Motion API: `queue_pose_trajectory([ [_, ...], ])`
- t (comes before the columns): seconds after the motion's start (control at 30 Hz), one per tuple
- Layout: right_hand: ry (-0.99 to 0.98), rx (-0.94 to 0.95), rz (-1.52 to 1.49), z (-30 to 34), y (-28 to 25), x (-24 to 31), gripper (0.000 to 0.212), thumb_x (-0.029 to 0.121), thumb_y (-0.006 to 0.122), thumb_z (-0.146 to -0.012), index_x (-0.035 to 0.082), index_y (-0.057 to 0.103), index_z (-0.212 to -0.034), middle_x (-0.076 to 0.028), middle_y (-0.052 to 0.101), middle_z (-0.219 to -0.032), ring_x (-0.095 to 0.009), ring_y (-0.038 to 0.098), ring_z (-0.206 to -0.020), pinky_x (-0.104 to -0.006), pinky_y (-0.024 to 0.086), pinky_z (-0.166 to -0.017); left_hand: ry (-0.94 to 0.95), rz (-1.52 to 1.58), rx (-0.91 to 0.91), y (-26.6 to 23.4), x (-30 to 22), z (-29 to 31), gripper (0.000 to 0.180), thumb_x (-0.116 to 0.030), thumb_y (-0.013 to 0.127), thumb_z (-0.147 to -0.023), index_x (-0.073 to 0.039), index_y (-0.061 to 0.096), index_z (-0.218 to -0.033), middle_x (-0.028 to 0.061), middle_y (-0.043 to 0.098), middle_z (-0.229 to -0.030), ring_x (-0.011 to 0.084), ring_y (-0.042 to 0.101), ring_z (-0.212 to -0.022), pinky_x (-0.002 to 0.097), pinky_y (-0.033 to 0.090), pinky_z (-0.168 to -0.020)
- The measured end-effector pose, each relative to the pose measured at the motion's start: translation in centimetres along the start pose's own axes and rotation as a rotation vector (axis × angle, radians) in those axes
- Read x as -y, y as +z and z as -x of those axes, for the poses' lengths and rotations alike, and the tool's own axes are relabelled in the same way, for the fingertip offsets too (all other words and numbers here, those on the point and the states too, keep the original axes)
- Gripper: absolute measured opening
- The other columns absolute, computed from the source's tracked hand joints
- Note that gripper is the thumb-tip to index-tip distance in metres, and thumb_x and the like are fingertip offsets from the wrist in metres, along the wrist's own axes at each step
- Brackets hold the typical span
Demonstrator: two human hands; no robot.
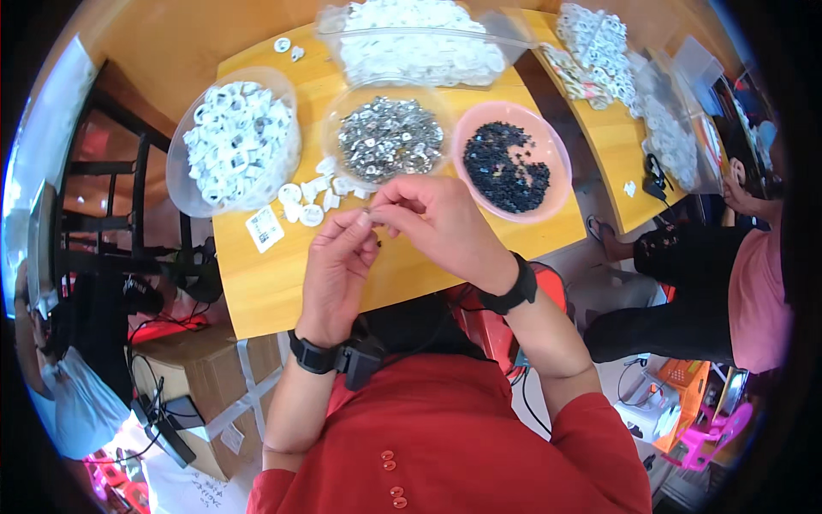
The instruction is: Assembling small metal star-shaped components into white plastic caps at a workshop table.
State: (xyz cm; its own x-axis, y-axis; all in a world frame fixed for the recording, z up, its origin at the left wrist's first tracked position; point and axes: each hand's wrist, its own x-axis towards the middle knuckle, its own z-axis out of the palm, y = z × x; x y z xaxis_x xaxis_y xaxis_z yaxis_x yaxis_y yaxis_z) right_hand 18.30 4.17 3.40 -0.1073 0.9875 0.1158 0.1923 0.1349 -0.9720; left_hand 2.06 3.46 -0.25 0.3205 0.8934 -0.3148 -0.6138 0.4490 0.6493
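Observation:
My left hand and my right hand meet over the near part of the yellow table. The fingertips of both are pinched together around something too small to make out. A tiny dark bit shows beside my left fingers; whether it is held or lies on the table I cannot tell. Just beyond the hands are loose white plastic parts. Farther off stands a clear round tub of small silvery metal pieces. To its right, a pink bowl contains small black parts.
A clear tub of white parts stands left, with a printed label near it. At the back is a large clear bin of white pieces. Another person sits right, by a second table. A carton stands lower left.

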Motion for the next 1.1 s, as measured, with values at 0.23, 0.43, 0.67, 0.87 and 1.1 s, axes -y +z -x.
queue_pose_trajectory([
  [0.23,-0.157,0.023,0.231,2.4,1.3,0.4,0.007,0.005,0.056,-0.085,-0.001,0.053,-0.087,-0.015,0.057,-0.077,-0.033,0.058,-0.071,-0.0374,0.045,-0.061,0.022,-0.138,-0.130,-0.1,0.7,3.0,0.019,-0.010,0.057,-0.092,-0.003,0.061,-0.109,0.0030,0.065,-0.095,0.0066,0.051,-0.071,0.0200,0.042,-0.065],
  [0.43,0.019,-0.093,0.140,4.4,1.5,-0.3,0.007,0.005,0.055,-0.088,-0.001,0.051,-0.089,-0.015,0.055,-0.078,-0.030,0.055,-0.070,-0.0349,0.045,-0.064,0.287,-0.639,-0.260,-0.8,-1.4,2.0,0.023,-0.006,0.064,-0.086,-0.003,0.065,-0.108,0.0010,0.060,-0.086,0.0075,0.050,-0.067,0.0201,0.041,-0.063],
  [0.67,0.107,-0.065,0.026,5.5,1.6,-1.0,0.006,0.005,0.054,-0.089,-0.001,0.051,-0.089,-0.013,0.054,-0.076,-0.024,0.052,-0.066,-0.0320,0.043,-0.063,0.592,-1.697,-0.494,-4.4,-2.9,-1.1,0.020,-0.002,0.067,-0.078,-0.004,0.065,-0.098,0.0095,0.054,-0.086,0.0194,0.055,-0.067,0.0311,0.044,-0.063],
  [0.87,0.153,-0.048,0.010,5.5,1.2,-1.2,0.007,0.005,0.054,-0.090,-0.001,0.051,-0.090,-0.011,0.054,-0.074,-0.019,0.052,-0.064,-0.0308,0.043,-0.061,0.507,-1.380,-0.469,-5.1,-2.6,-0.8,0.014,-0.002,0.065,-0.080,-0.003,0.063,-0.094,0.0074,0.063,-0.083,0.0167,0.059,-0.066,0.0282,0.047,-0.064],
  [1.1,0.008,-0.090,-0.201,3.4,4.3,-0.6,0.006,0.005,0.054,-0.090,-0.001,0.051,-0.090,-0.011,0.054,-0.073,-0.017,0.053,-0.063,-0.0297,0.043,-0.060,0.233,-0.667,-0.134,-2.1,-3.4,3.2,0.013,-0.004,0.062,-0.084,-0.001,0.060,-0.097,0.0046,0.065,-0.086,0.0068,0.057,-0.072,0.0211,0.044,-0.065],
])
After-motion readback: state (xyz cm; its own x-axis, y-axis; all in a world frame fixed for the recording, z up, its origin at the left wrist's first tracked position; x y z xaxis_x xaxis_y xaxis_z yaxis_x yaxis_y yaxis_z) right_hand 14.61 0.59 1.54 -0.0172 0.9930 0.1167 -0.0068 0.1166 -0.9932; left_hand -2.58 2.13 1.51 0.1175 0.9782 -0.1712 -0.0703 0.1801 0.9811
